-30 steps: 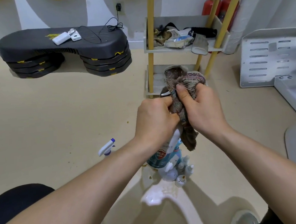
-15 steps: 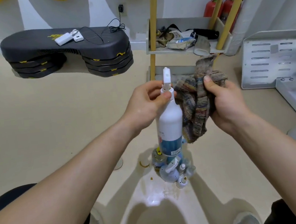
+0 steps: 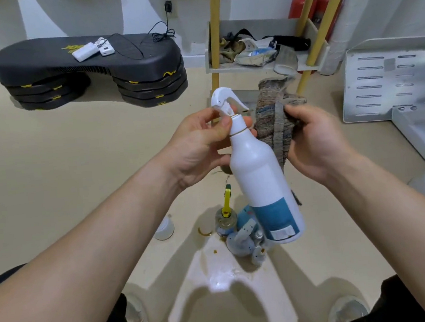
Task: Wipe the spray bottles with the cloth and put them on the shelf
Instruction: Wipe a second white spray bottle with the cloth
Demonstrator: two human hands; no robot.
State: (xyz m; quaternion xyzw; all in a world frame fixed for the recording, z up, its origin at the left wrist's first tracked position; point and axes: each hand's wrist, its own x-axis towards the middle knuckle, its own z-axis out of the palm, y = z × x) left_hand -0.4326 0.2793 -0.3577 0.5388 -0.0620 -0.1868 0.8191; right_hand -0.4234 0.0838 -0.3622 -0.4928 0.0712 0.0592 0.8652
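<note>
A tall white spray bottle (image 3: 259, 172) with a blue label hangs tilted in mid-air, its base swung toward the right. My left hand (image 3: 199, 144) grips it at the neck, just under the white trigger head. My right hand (image 3: 316, 140) holds a bunched brown striped cloth (image 3: 274, 118) right beside the bottle's shoulder. On the floor below stand several other spray bottles (image 3: 239, 231), one with a yellow nozzle. The shelf (image 3: 303, 67), white trays on yellow poles, is straight ahead and its upper tray is full of clutter.
A stack of black step platforms (image 3: 93, 71) with small white devices on top lies at the back left. A perforated metal panel (image 3: 390, 78) leans at the right. Red fire extinguishers (image 3: 303, 6) stand behind the shelf. A small white cap (image 3: 164, 229) lies on the floor.
The cloth has come off the bottle's head, which was wrapped a second ago. The bottle has risen and tilted, and its trigger head has turned sideways.
</note>
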